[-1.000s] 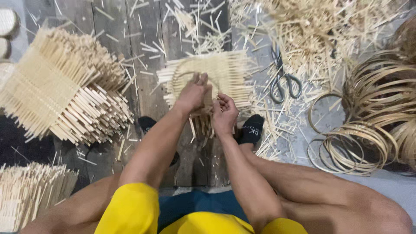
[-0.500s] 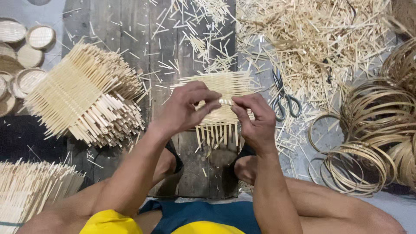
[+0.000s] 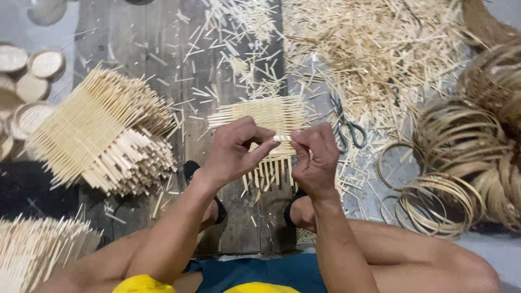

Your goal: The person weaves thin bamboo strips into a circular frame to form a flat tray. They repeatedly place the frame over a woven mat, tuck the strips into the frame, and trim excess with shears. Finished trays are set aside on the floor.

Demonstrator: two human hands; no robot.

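My left hand [image 3: 236, 150] and my right hand [image 3: 314, 156] are raised together over a small woven bamboo mat [image 3: 268, 115] that lies on a dark wooden board [image 3: 135, 54]. Both hands pinch a thin pale bamboo strip [image 3: 282, 138] between thumb and fingers, one at each end. The mat's loose strip ends stick out below my hands. My knees and feet frame the board's near end.
A tall stack of woven bamboo mats [image 3: 103, 133] stands at the left, with another pile [image 3: 32, 252] at the lower left. Round woven lids [image 3: 30, 65] lie at the far left. Scissors [image 3: 347, 127] rest right of the mat. Bamboo hoops [image 3: 461, 157] and loose splints [image 3: 374, 49] fill the right.
My hands have come up off the mat and drawn together in front of it, now pinching a short strip between them. The view has shifted slightly closer.
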